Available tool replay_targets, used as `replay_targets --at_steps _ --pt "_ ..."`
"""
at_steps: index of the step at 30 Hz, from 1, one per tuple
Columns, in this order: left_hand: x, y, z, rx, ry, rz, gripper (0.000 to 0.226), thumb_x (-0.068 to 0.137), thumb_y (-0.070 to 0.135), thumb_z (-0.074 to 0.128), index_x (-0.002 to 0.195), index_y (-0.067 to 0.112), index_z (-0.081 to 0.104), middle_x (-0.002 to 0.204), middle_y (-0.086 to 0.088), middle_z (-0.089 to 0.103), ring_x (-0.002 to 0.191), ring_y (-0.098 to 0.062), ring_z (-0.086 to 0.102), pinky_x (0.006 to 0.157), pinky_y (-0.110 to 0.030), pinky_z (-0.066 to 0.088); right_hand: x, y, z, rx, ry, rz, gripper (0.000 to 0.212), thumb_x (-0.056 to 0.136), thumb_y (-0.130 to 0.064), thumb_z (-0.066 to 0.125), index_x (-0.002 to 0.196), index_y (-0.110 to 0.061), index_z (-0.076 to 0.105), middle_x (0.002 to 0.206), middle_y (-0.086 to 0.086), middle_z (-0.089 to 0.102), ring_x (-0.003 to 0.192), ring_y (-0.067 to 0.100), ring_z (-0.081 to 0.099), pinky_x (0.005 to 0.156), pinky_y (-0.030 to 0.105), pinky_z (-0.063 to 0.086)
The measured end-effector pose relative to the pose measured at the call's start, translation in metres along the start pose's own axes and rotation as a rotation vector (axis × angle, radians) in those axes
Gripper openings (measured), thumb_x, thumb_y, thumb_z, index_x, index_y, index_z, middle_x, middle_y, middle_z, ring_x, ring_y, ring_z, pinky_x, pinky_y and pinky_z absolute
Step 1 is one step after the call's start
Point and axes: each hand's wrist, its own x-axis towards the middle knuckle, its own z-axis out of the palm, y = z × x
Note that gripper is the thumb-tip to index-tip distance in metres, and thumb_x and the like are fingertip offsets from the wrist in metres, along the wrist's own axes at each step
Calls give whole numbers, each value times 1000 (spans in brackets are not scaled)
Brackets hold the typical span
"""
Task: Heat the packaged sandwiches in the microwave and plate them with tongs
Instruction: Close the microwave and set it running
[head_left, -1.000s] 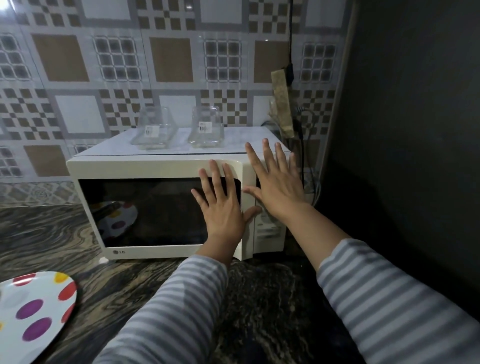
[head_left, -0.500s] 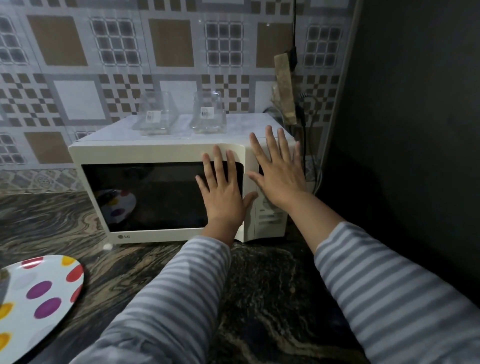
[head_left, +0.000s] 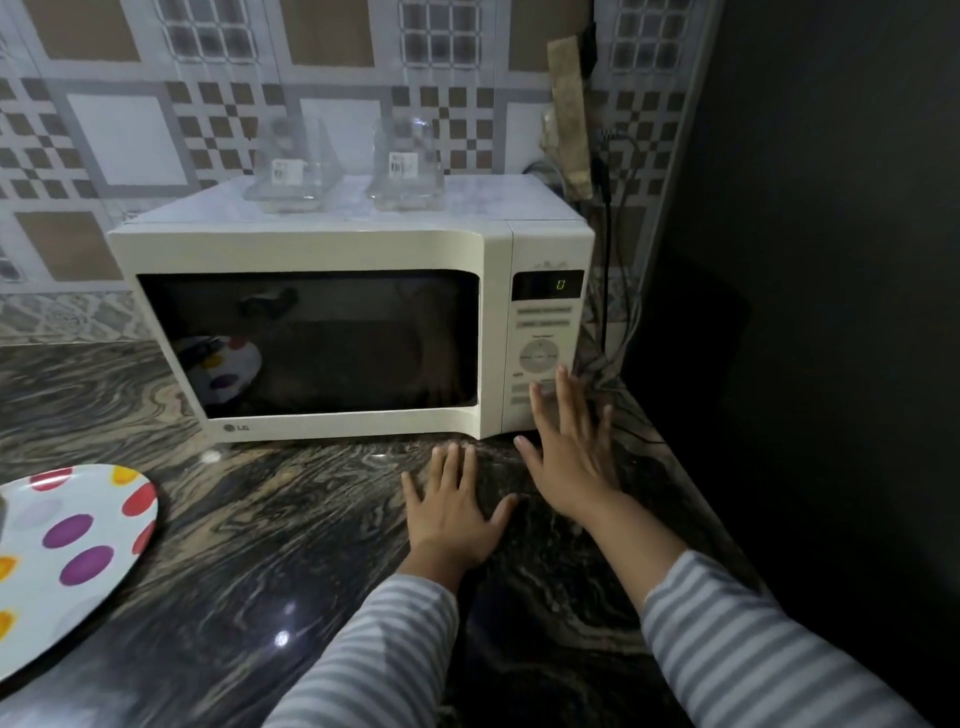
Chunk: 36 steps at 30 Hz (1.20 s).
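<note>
Both my hands have dropped off the microwave (head_left: 332, 332) door since a second ago, so the door's shut and I'm about to set the timer. My left hand (head_left: 452, 512) is flat over the dark swirly stone tabletop (head_left: 270, 525), fingers spread, holding nothing. My right hand (head_left: 569, 457) is open too, fingertips up near the lower buttons of the control panel (head_left: 543, 358), display showing 0.

The two clear plastic sandwich packs (head_left: 345, 166) sit on top of the microwave, and they look empty, though it's blurry up there. So the sandwiches are probably inside; the glossy black window shows only reflections. The smooth polka-dot plate (head_left: 67, 561) waits at the left. No tongs in sight.
</note>
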Motion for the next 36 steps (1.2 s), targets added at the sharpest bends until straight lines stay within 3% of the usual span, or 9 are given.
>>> replay_targets --at_steps 13,18,23,28,36 --pt "5 -1 6 25 67 -12 86 83 74 20 152 26 7 161 4 -5 146 -13 -12 116 -54 -6 6 7 10 -60 69 -12 68 99 -50 28 153 -23 -3 151 4 -36 142 18 -29 116 56 -8" --pt "5 0 7 26 64 -16 86 83 74 20 152 27 7 161 5 -4 147 -13 -11 116 -55 -5 7 5 5 -61 -15 -2 73 98 -54 26 152 -23 -11 143 3 -47 139 18 -34 115 55 -13" --pt "6 -1 6 18 66 -15 86 82 75 20 152 27 8 161 5 -3 147 -12 -10 116 -55 -5 2 2 -13 -10 -3 -2 70 99 -54 25 153 -24 -8 155 5 -33 145 25 -23 116 54 -10" --pt "6 -2 7 15 64 -11 86 82 76 19 152 28 7 161 6 -4 147 -12 -11 115 -55 -5 10 4 -30 -23 43 -33 70 99 -51 23 151 -22 -15 152 5 -37 141 23 -33 115 56 -11" --pt "7 -2 8 21 66 -11 87 82 76 19 152 28 7 161 5 -4 147 -13 -11 115 -56 -6 15 3 -28 -55 77 -52 70 100 -48 27 153 -19 -8 156 6 -31 143 21 -29 116 55 -9"
